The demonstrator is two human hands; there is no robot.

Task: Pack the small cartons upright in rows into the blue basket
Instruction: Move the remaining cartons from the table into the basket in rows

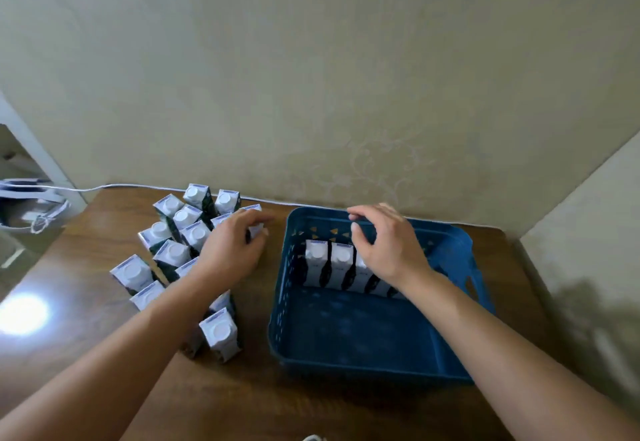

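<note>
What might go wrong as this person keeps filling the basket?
The left hand reaches over the tightly clustered small white cartons on the brown wooden table; its forearm might topple some. In the blue plastic basket, the upright carton row lacks front support, so the right hand above might tip it.

A: What lies under the fingers?
B: A brown wooden table (104,354), glossy, with a bright glare patch (22,314) well to the left of the fingers.

A: And beyond the fingertips?
B: A beige wall (311,77) with a faint floral pattern (377,167) just above the fingers. A white cable (138,186) runs along the table's far edge, behind them.

A: Anything further off?
B: Far left of the fingers, past the table's edge, a white bag (31,208) with cord handles. To the right, a second wall (595,205) meets the first.
</note>
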